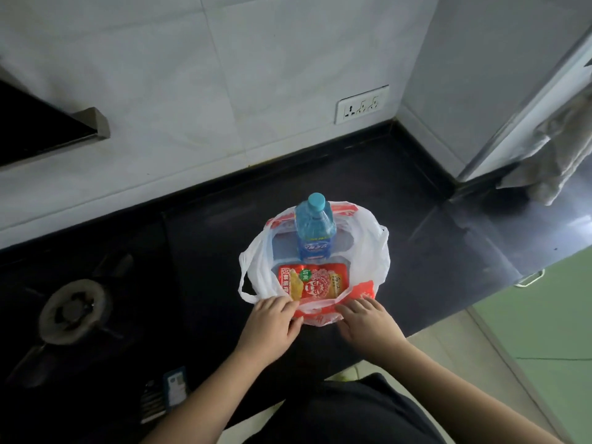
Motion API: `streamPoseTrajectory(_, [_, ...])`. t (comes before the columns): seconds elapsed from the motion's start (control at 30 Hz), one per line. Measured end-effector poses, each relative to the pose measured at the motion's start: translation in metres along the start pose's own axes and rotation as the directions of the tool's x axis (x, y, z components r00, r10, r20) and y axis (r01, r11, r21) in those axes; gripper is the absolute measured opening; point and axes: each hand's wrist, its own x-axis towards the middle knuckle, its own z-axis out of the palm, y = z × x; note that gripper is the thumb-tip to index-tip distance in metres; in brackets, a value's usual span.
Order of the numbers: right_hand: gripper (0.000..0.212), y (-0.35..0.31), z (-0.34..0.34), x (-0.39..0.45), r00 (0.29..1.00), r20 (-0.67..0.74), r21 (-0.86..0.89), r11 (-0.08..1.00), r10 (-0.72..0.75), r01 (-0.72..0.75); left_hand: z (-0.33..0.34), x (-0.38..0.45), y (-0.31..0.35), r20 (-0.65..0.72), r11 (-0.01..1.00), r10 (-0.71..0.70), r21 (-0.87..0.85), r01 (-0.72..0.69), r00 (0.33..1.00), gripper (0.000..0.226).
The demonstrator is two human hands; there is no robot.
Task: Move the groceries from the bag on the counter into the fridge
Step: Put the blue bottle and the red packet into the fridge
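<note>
A white and red plastic bag lies spread open on the black counter. A blue water bottle with a blue cap stands upright at its far side. A red snack packet lies flat nearer to me. My left hand rests on the near left rim of the bag, fingers curled over the plastic. My right hand presses the near right rim. Both hands hold the bag's edge down. The grey fridge stands at the right end of the counter.
A gas burner sits on the counter at the left. A black range hood juts out at upper left. A wall socket is on the tiled wall. A cloth hangs beside the fridge. Green floor shows at lower right.
</note>
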Motion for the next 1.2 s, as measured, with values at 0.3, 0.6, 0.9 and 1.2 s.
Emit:
streamPoseTrajectory(0.3, [0.041, 0.001, -0.031, 0.039, 0.996, -0.049, -0.008, 0.998, -0.069, 0.069, 0.009, -0.006, 0.006, -0.067, 1.000, -0.002, -0.017, 0.001, 0.998, 0.035])
streamPoseTrajectory(0.6, [0.046, 0.002, -0.018, 0.092, 0.995, -0.041, 0.109, 0.990, 0.090, -0.085, 0.002, 0.001, 0.007, -0.007, 0.993, -0.054, -0.103, 0.052, 0.999, 0.044])
streamPoseTrajectory(0.9, [0.087, 0.008, -0.018, 0.097, 0.988, -0.032, 0.038, 0.988, 0.154, -0.152, -0.021, 0.029, 0.017, -0.044, 0.912, -0.236, -0.355, 0.205, 0.971, 0.025])
streamPoseTrajectory(1.2, [0.048, 0.003, -0.030, 0.078, 0.979, -0.195, 0.004, 0.999, 0.054, -0.054, -0.054, 0.092, 0.031, 0.070, 0.505, -0.551, -0.765, 0.399, 0.831, 0.101])
